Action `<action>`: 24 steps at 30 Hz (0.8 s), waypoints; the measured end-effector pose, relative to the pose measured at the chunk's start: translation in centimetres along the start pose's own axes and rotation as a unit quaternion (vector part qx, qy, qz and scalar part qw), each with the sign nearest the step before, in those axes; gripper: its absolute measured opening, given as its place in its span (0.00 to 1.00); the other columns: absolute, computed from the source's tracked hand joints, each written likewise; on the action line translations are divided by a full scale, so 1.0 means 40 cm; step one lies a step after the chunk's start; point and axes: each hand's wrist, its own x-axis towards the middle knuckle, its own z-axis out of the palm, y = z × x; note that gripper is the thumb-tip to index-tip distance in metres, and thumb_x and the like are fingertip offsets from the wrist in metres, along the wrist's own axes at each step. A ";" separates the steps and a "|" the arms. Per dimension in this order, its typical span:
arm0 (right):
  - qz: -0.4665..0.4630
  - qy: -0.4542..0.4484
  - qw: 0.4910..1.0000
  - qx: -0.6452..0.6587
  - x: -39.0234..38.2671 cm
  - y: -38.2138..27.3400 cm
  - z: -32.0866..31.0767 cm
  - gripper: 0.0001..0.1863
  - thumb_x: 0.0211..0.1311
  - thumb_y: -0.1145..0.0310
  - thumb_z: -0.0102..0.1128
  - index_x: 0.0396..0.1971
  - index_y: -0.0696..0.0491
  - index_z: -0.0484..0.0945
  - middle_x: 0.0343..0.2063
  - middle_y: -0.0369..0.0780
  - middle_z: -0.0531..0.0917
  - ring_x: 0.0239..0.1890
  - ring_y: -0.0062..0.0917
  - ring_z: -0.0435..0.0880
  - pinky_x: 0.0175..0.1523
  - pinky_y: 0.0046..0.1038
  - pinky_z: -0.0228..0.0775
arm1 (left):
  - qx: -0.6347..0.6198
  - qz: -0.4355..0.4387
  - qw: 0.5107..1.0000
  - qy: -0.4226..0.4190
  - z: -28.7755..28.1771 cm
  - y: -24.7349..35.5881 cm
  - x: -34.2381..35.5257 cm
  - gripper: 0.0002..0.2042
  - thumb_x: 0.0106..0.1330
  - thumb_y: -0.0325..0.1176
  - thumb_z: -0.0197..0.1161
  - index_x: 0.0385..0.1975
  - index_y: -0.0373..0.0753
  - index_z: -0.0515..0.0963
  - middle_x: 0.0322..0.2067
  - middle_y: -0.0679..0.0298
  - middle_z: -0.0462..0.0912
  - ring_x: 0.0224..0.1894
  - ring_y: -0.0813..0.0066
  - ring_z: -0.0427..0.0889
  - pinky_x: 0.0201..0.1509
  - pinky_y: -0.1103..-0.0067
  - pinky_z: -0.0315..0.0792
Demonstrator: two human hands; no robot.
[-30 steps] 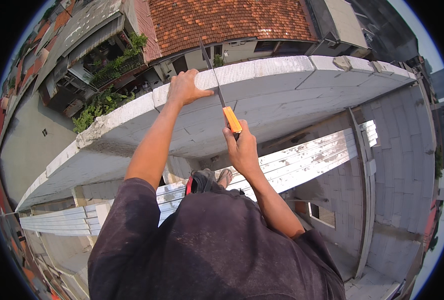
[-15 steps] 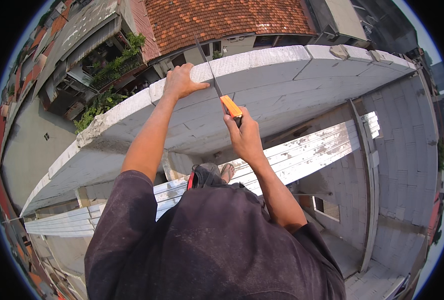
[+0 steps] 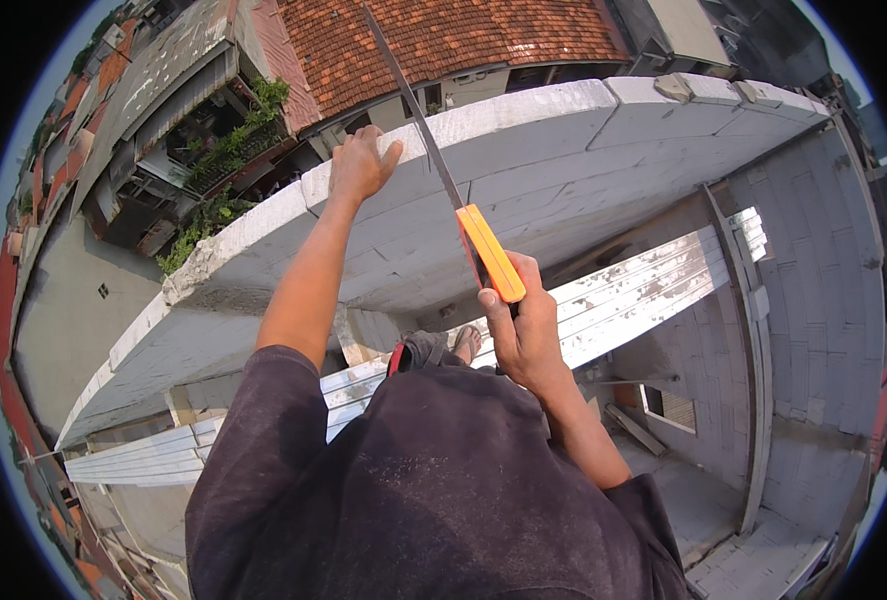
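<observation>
My right hand [image 3: 529,330] is wrapped round the orange-yellow and black handle of a hand saw [image 3: 491,255]. Its long blade slants up and away across the top edge of a pale grey block wall [image 3: 539,112]. A thin dark cut line shows in the wall's near face beside the blade; how deep the teeth sit is hard to see. To the left of the blade, my left hand [image 3: 362,168] grips the wall's top edge, fingers over the top and thumb on the near side.
Below me, a strip of whitish metal planks [image 3: 624,295] runs behind the wall, with my sandalled foot [image 3: 468,343] on it. A long beam [image 3: 749,380] stands at the right, beside another block wall [image 3: 814,300]. Beyond the wall lie a tiled roof [image 3: 444,45] and green plants [image 3: 249,135].
My right hand has drawn the saw back toward me and slightly right, so its handle is farther from the wall. My left hand stays on the wall edge, its thumb lifted higher.
</observation>
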 end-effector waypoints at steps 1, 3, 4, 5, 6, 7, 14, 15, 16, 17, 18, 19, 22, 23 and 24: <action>-0.002 0.005 1.000 0.000 0.010 0.011 0.018 0.21 0.79 0.71 0.62 0.64 0.61 0.69 0.29 0.45 0.81 0.27 0.33 0.82 0.38 0.33 0.73 | 0.002 -0.008 1.000 -0.008 -0.005 0.003 0.002 0.26 0.74 0.54 0.63 0.55 0.34 0.82 0.52 0.46 0.88 0.59 0.47 0.84 0.66 0.56 0.72; -0.005 0.015 1.000 -0.007 0.009 0.052 0.052 0.20 0.79 0.71 0.62 0.63 0.60 0.69 0.29 0.47 0.80 0.27 0.37 0.81 0.38 0.36 0.73 | 0.001 -0.022 0.999 -0.026 -0.013 0.017 0.009 0.26 0.74 0.54 0.63 0.55 0.34 0.81 0.51 0.45 0.88 0.58 0.46 0.84 0.65 0.55 0.73; -0.005 0.015 1.000 -0.011 0.006 0.065 0.065 0.20 0.79 0.71 0.62 0.63 0.60 0.69 0.28 0.47 0.80 0.27 0.40 0.81 0.38 0.37 0.73 | 0.004 -0.027 0.999 -0.036 -0.017 0.022 0.009 0.26 0.74 0.54 0.63 0.54 0.33 0.81 0.51 0.44 0.88 0.58 0.46 0.84 0.65 0.55 0.73; 0.009 0.014 1.000 -0.007 0.000 0.072 0.075 0.19 0.79 0.70 0.62 0.62 0.59 0.70 0.30 0.50 0.81 0.30 0.48 0.82 0.40 0.41 0.74 | 0.006 -0.032 0.998 -0.045 -0.023 0.025 0.012 0.27 0.74 0.54 0.63 0.54 0.33 0.81 0.51 0.44 0.88 0.58 0.45 0.85 0.64 0.55 0.73; 0.027 0.010 0.999 -0.016 -0.007 0.075 0.078 0.19 0.79 0.70 0.62 0.62 0.60 0.70 0.32 0.51 0.83 0.33 0.49 0.84 0.43 0.40 0.75 | 0.009 -0.036 0.998 -0.055 -0.027 0.030 0.014 0.27 0.74 0.55 0.63 0.54 0.33 0.81 0.50 0.43 0.88 0.57 0.45 0.85 0.64 0.55 0.74; 0.044 0.003 0.999 -0.024 -0.010 0.073 0.081 0.19 0.79 0.70 0.61 0.63 0.60 0.71 0.35 0.52 0.84 0.37 0.49 0.86 0.46 0.40 0.76 | 0.009 -0.034 0.998 -0.051 -0.028 0.028 0.012 0.27 0.73 0.55 0.63 0.54 0.33 0.81 0.50 0.43 0.88 0.57 0.44 0.85 0.64 0.55 0.74; 0.005 0.006 0.998 -0.057 -0.030 0.041 0.087 0.23 0.77 0.73 0.61 0.67 0.59 0.70 0.40 0.54 0.86 0.42 0.54 0.88 0.48 0.42 0.79 | 0.007 -0.052 0.998 -0.043 -0.045 0.041 0.007 0.28 0.73 0.56 0.64 0.52 0.33 0.82 0.48 0.41 0.89 0.55 0.41 0.87 0.63 0.54 0.76; 0.017 0.004 0.998 -0.054 -0.038 0.040 0.089 0.23 0.77 0.73 0.61 0.67 0.59 0.69 0.41 0.54 0.86 0.42 0.54 0.88 0.48 0.43 0.79 | 0.000 -0.055 0.998 -0.042 -0.046 0.040 0.006 0.28 0.73 0.56 0.64 0.52 0.33 0.82 0.48 0.41 0.90 0.54 0.41 0.87 0.62 0.54 0.77; 0.028 0.002 0.998 -0.052 -0.045 0.038 0.091 0.24 0.77 0.73 0.61 0.68 0.58 0.69 0.42 0.54 0.86 0.42 0.55 0.88 0.48 0.43 0.79 | -0.001 -0.053 0.998 -0.041 -0.048 0.043 0.009 0.27 0.73 0.56 0.64 0.52 0.33 0.82 0.48 0.41 0.89 0.54 0.41 0.87 0.62 0.55 0.77; 0.039 0.000 0.998 -0.050 -0.052 0.035 0.091 0.24 0.77 0.73 0.61 0.69 0.58 0.69 0.43 0.54 0.86 0.43 0.55 0.88 0.48 0.43 0.79 | -0.002 -0.052 0.998 -0.040 -0.050 0.046 0.010 0.27 0.73 0.56 0.64 0.51 0.33 0.82 0.48 0.41 0.89 0.53 0.41 0.88 0.61 0.55 0.77; 0.049 -0.010 0.997 -0.057 -0.061 0.029 0.086 0.25 0.76 0.73 0.60 0.69 0.58 0.68 0.43 0.54 0.86 0.42 0.55 0.88 0.48 0.43 0.80 | -0.002 -0.050 0.998 -0.039 -0.051 0.049 0.011 0.27 0.73 0.56 0.64 0.51 0.33 0.82 0.48 0.40 0.89 0.53 0.40 0.88 0.61 0.55 0.78; 0.059 -0.021 0.996 -0.062 -0.070 0.020 0.082 0.25 0.76 0.73 0.60 0.70 0.58 0.68 0.43 0.54 0.86 0.42 0.54 0.88 0.47 0.43 0.80 | 0.002 -0.053 0.998 -0.043 -0.054 0.052 0.010 0.27 0.74 0.56 0.64 0.51 0.33 0.82 0.48 0.40 0.89 0.53 0.41 0.88 0.61 0.54 0.78; 0.052 -0.037 0.996 -0.066 -0.117 0.002 0.057 0.26 0.76 0.74 0.60 0.70 0.58 0.68 0.43 0.54 0.86 0.42 0.53 0.89 0.48 0.42 0.80 | 0.010 -0.054 0.997 -0.047 -0.051 0.049 0.012 0.27 0.74 0.57 0.64 0.51 0.34 0.82 0.48 0.39 0.89 0.53 0.39 0.87 0.60 0.53 0.78; 0.042 -0.040 0.996 -0.066 -0.129 -0.001 0.049 0.26 0.76 0.75 0.60 0.71 0.59 0.67 0.43 0.54 0.86 0.42 0.53 0.89 0.48 0.42 0.80 | 0.010 -0.050 0.998 -0.042 -0.043 0.035 0.012 0.28 0.75 0.59 0.63 0.52 0.34 0.81 0.47 0.38 0.89 0.53 0.36 0.87 0.59 0.51 0.79; 0.027 -0.032 0.997 -0.057 -0.136 -0.001 0.048 0.26 0.76 0.75 0.60 0.70 0.59 0.67 0.43 0.55 0.86 0.42 0.53 0.89 0.48 0.42 0.80 | 0.009 -0.046 0.998 -0.038 -0.037 0.022 0.012 0.29 0.75 0.61 0.62 0.53 0.35 0.81 0.47 0.36 0.88 0.54 0.33 0.86 0.59 0.50 0.79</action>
